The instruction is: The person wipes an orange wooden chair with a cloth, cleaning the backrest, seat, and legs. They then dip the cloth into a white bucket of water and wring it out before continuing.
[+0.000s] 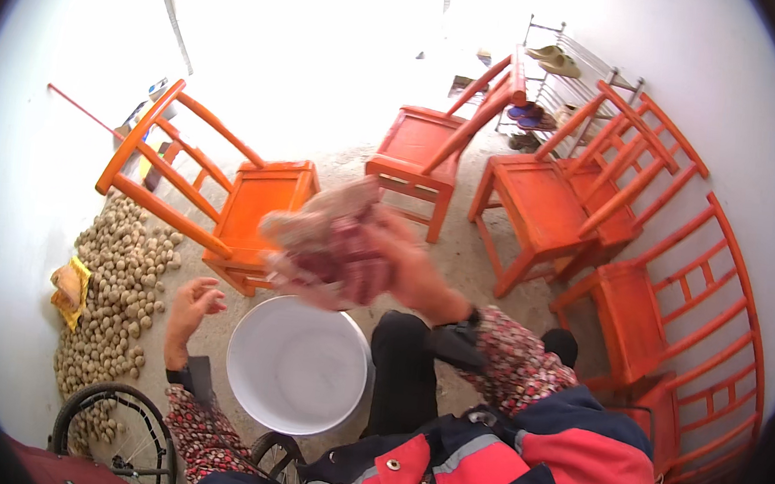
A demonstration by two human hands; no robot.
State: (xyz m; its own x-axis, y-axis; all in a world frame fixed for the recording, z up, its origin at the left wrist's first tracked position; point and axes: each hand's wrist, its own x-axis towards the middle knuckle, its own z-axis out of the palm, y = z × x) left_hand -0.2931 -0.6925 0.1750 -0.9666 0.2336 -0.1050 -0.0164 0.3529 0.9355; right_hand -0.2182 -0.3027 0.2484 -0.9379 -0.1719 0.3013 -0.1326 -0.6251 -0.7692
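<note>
My right hand (403, 261) grips a crumpled, partly striped cloth (325, 243), blurred by motion, held up above the far rim of a large round metal basin (297, 367). Nothing shows inside the basin, which stands on the floor between my arms. My left hand (195, 311) is raised to the left of the basin with bent, parted fingers and holds nothing. Just beyond the cloth stands an orange wooden chair (263, 203), its seat partly hidden by the cloth.
Walnuts or similar round nuts (121, 288) lie heaped along the left wall, with a yellow packet (72, 294) on them. A spoked wheel (115, 432) is at lower left. More orange chairs (533, 199) stand at right, near a metal shoe rack (597, 60).
</note>
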